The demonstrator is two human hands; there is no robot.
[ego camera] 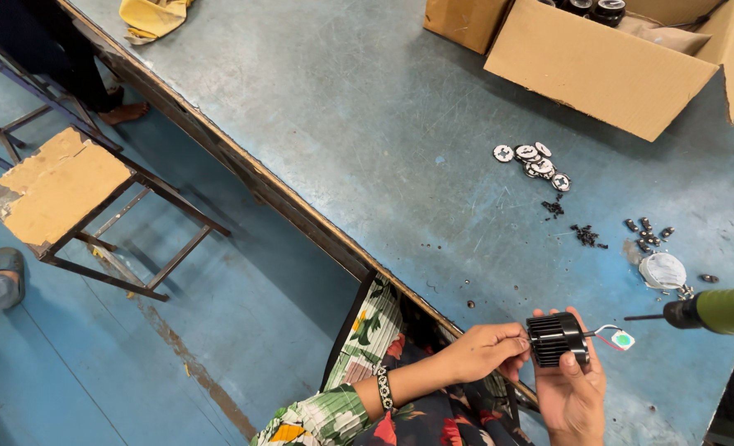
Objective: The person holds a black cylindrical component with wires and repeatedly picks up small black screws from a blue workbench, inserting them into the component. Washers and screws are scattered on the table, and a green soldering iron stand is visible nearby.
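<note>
1. The heatsink [557,339], a black finned cylinder, sits low in the view, just above the near edge of the table [367,124]; every place below is told from it.
2. The right hand [572,390] comes up from under the heatsink, its thumb and fingers clamped around the body, palm toward the camera.
3. The left hand [489,350] lies just left of the heatsink, fingers bunched together, with the tips touching its left face. Whether they pinch anything small there cannot be told.
4. A beaded bracelet [383,386] circles the left wrist, further left of the heatsink, above a floral sleeve [317,417].
5. Thin red and white wires run from the right side of the heatsink to a small round board [622,339] just beside it.
6. A screwdriver [697,310] with a green body lies to the right of the heatsink, its dark bit pointing toward it, tip close to the board but apart from it.
7. Up and right of the heatsink a white round lid [662,270] rests on the table, with dark screws [587,236] and small metal parts [646,230] scattered beyond it.
8. Further up from the heatsink lies a cluster of white discs [534,160].
9. Well above the heatsink, at the far side of the table, stands an open carton [606,70].
10. Far up and left of the heatsink a yellow cloth [152,16] lies at the table's edge.
11. Well left of the heatsink, on the blue floor, stands a stool [61,186] with a worn board seat.
</note>
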